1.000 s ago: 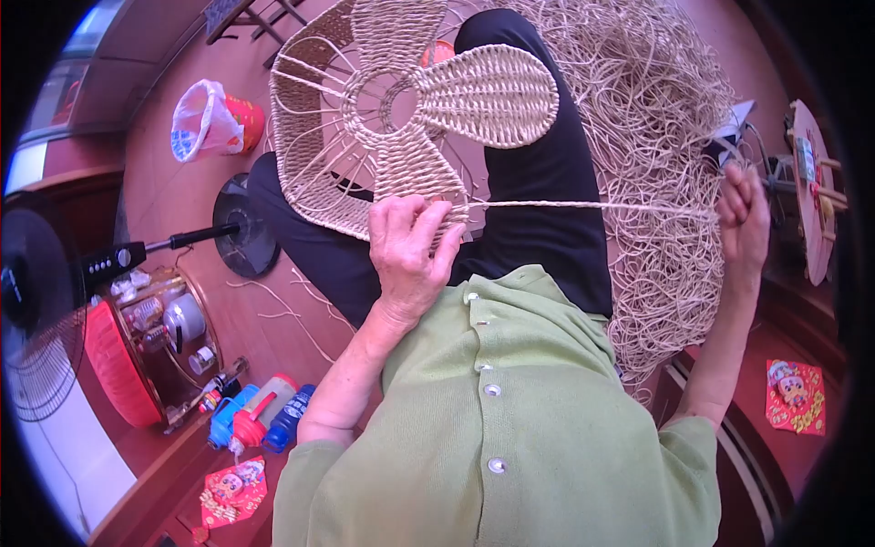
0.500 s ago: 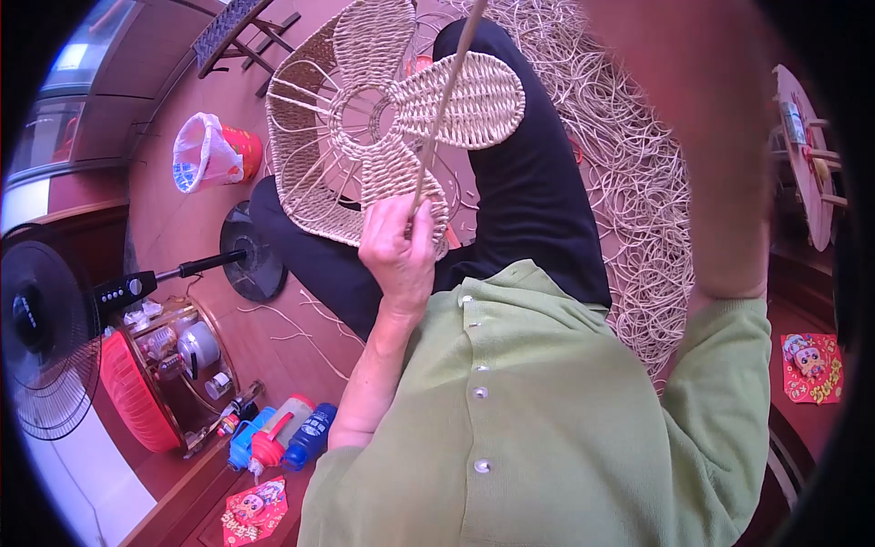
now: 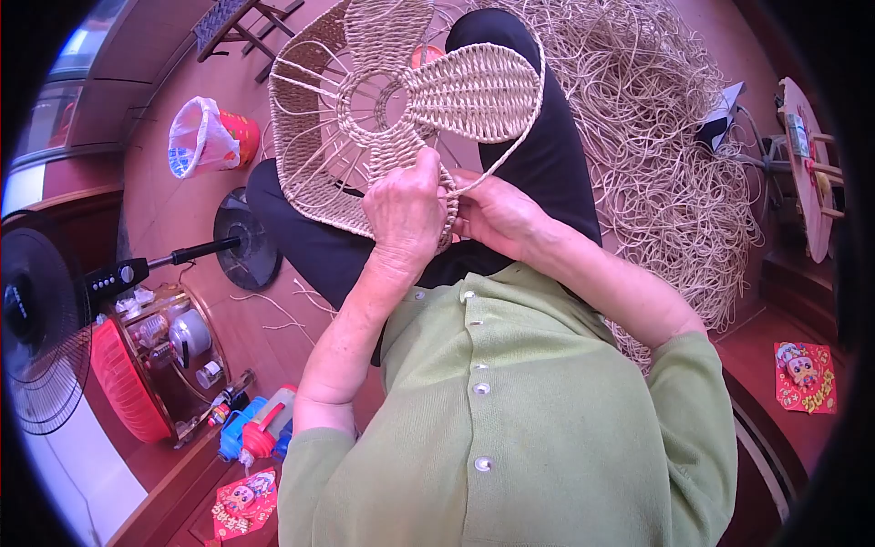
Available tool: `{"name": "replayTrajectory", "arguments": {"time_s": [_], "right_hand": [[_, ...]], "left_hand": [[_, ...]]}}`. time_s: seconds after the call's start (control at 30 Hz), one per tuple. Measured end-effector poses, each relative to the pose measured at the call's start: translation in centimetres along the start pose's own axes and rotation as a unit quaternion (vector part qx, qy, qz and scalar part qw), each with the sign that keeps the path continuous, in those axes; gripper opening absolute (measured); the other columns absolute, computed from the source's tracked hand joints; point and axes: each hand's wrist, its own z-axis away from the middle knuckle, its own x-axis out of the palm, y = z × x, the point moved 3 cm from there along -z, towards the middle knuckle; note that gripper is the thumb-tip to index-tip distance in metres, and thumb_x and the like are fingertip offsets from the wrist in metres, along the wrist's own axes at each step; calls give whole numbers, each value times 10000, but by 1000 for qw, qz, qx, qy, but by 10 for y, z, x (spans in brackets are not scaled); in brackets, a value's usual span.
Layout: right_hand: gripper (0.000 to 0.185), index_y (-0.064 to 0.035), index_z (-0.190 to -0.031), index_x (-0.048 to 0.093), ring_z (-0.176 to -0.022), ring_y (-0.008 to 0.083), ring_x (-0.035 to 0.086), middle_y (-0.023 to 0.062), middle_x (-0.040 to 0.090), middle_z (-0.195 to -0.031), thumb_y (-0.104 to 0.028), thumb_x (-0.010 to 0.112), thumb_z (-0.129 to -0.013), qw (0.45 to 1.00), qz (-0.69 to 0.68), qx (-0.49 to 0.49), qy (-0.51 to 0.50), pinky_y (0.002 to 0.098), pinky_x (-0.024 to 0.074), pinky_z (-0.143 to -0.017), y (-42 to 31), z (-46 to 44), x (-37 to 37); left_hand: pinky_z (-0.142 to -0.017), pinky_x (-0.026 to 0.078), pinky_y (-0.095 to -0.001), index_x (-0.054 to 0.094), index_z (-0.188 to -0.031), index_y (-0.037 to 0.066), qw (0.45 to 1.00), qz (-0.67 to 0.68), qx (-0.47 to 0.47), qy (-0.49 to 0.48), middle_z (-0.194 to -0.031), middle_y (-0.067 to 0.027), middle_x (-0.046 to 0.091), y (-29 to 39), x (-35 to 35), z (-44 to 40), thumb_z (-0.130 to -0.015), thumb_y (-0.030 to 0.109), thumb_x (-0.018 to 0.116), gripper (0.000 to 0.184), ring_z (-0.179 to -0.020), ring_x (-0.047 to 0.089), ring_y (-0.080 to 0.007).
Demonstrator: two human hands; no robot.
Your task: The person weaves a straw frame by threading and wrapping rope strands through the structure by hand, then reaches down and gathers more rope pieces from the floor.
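Observation:
A woven basket (image 3: 296, 169) of beige cord lies on its side across my lap, with petal-shaped woven panels around a central ring (image 3: 378, 100). My left hand (image 3: 403, 217) is closed on the basket at its lowest petal, thumb and fingers pressed together over the edge. On the other side of that edge is my right hand (image 3: 499, 215), fingers bent at the weave where a strand of cord (image 3: 540, 96) meets it; the fingertips are partly hidden. From there the strand curves in a loose loop up around the right-hand petal (image 3: 478, 93).
A big heap of loose cord (image 3: 638, 164) covers the floor to the right. On the left are a lined bin (image 3: 205, 141), a standing fan (image 3: 41, 310), a red-meshed rack (image 3: 132, 378) and bottles (image 3: 264, 433). A round wooden stool (image 3: 807, 173) lies tipped at far right.
My right arm has come down from high on the right, and its hand is now beside my left hand at the basket. The strand, taut and upright before, now hangs in a loop.

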Motion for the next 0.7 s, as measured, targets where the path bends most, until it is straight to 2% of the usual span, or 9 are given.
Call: {"name": "replayTrajectory", "arguments": {"time_s": [0.13, 0.2, 0.3, 0.43, 0.53, 0.57, 0.67, 0.7], "right_hand": [[224, -103, -1190, 630, -842, 92, 647, -17, 668, -979, -241, 546, -1035, 1000, -13, 15, 15, 265, 529, -657, 8, -9, -4], [229, -100, -1197, 634, -839, 91, 656, -15, 673, -985, -236, 570, -1025, 1000, -10, 13, -2, 262, 545, -665, 8, -10, -9], [257, -89, -1223, 627, -846, 97, 675, -4, 683, -1010, -234, 595, -1012, 1000, 18, 16, -2, 266, 572, -685, 7, -3, 0], [302, -80, -1274, 601, -903, 116, 693, 16, 691, -1063, -217, 602, -1004, 998, 54, 0, -16, 290, 601, -754, 7, -1, 0], [300, -79, -1273, 595, -891, 124, 699, 24, 691, -1064, -203, 596, -1000, 994, 110, -1, 27, 293, 602, -753, 11, -1, -2], [302, -78, -1272, 596, -881, 123, 698, 29, 691, -1064, -207, 595, -998, 989, 145, -7, 38, 295, 600, -747, 12, -3, -1], [315, -49, -1242, 605, -834, 118, 693, 49, 699, -1046, -219, 614, -977, 963, 258, -35, 70, 289, 586, -705, 19, -13, 0], [314, -41, -1235, 608, -835, 119, 693, 49, 700, -1040, -208, 621, -970, 963, 261, -19, 65, 285, 584, -703, 23, -19, -2]], "left_hand": [[-641, 501, -430, 655, -836, 82, 992, 119, 22, 30, -706, -83, 629, -5, -5, 8, -762, 71, 733, 108, -715, 662, -292], [-677, 502, -418, 691, -880, 58, 979, 186, 61, 63, -751, -91, 621, -7, -11, 18, -774, 38, 711, 109, -764, 649, -279], [-733, 494, -402, 719, -943, 24, 989, 130, 67, 23, -822, -99, 586, -2, -23, 27, -784, -4, 683, 165, -833, 608, -268], [-798, 477, -414, 696, -995, 35, 988, 139, 74, -1, -860, -98, 547, -5, -22, 32, -785, 5, 684, 213, -874, 564, -290], [-754, 501, -370, 692, -1053, 23, 955, 295, -20, 26, -886, -101, 599, -19, -32, 34, -823, -21, 659, 236, -838, 605, -247], [-689, 511, -317, 687, -1071, 15, 942, 321, -80, 50, -892, -93, 635, -28, -36, 38, -854, -39, 641, 228, -791, 631, -194], [-657, 507, -288, 704, -1025, 21, 931, 319, -142, 108, -868, -67, 642, -51, -38, 48, -848, -42, 662, 192, -780, 632, -167], [-657, 508, -292, 710, -1006, 24, 935, 317, -123, 102, -870, -66, 643, -51, -37, 50, -844, -40, 667, 180, -788, 633, -172]]}}
